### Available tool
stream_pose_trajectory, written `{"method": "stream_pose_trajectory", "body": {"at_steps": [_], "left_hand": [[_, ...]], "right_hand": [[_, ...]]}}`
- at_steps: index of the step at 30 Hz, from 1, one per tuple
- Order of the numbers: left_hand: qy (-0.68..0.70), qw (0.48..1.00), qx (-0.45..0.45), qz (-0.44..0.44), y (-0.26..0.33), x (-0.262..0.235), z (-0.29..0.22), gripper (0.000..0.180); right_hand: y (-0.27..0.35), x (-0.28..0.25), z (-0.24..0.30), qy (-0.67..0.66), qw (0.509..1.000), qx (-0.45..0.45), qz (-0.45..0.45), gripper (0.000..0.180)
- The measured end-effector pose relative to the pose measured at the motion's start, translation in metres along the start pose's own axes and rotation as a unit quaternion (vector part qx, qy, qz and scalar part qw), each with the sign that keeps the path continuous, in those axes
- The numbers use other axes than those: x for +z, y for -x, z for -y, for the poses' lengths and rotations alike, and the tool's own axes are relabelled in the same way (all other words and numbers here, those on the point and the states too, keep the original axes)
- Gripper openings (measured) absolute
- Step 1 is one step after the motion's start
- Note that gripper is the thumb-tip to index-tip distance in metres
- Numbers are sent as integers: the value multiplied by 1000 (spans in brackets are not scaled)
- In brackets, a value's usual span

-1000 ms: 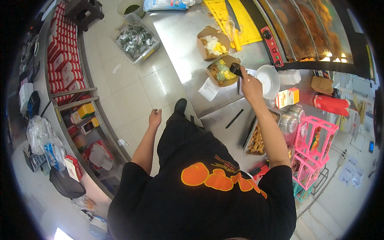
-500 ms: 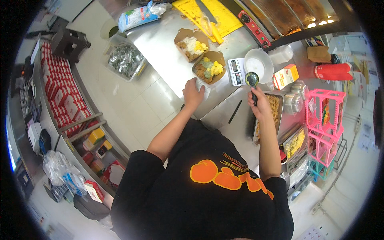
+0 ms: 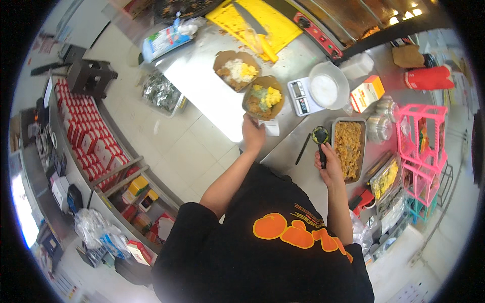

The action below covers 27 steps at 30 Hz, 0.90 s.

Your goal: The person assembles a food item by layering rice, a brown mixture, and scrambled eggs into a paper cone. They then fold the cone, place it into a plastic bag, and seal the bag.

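My right hand [image 3: 331,164] is closed round the handle of a black scoop [image 3: 320,135], whose bowl carries green residue. It hovers at the left edge of a metal tray [image 3: 362,151] of brown chopped food. My left hand [image 3: 254,134] pinches a white piece of paper [image 3: 272,128]; its fingertips are at the near edge of an open brown takeaway box [image 3: 246,105], partly hidden. That box holds brown, grey-green and yellow food. Behind it stands a second open box [image 3: 219,61] with white rice, yellow and brown food.
A white kitchen scale [image 3: 300,96] and a round translucent tub [image 3: 338,98] stand right of the boxes. A black stick [image 3: 302,149] lies left of the tray. Farther back are a yellow cutting board [image 3: 283,30] with a knife [image 3: 250,17]. Pink racks [image 3: 423,136] stand at right.
My right hand has drawn the scoop back from beside the scale to the tray's left edge. My left hand and the white paper have come slightly nearer; the view has shifted too.
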<state>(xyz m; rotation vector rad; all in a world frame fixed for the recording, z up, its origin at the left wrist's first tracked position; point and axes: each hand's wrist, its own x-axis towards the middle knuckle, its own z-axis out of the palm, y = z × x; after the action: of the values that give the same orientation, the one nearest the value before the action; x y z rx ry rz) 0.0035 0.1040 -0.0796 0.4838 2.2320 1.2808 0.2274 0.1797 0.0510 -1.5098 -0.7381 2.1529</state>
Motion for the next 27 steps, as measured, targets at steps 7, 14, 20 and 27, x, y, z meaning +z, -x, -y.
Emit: {"method": "stream_pose_trajectory", "body": {"at_steps": [7,14,20,27], "left_hand": [[259,943,-40,204,-17,36,128,48],[70,979,-100,162,-1,-18,33,34],[66,978,-88,175,34,-10,18,33],[-11,992,-37,117,103,14,4,35]], "right_hand": [[54,-79,30,-23,982,-71,-174,15],[106,-301,41,327,824,-183,-426,61],[127,-511,-1,433,754,-62,-490,58],[75,-536,-2,519,754,-11,-402,48]]}}
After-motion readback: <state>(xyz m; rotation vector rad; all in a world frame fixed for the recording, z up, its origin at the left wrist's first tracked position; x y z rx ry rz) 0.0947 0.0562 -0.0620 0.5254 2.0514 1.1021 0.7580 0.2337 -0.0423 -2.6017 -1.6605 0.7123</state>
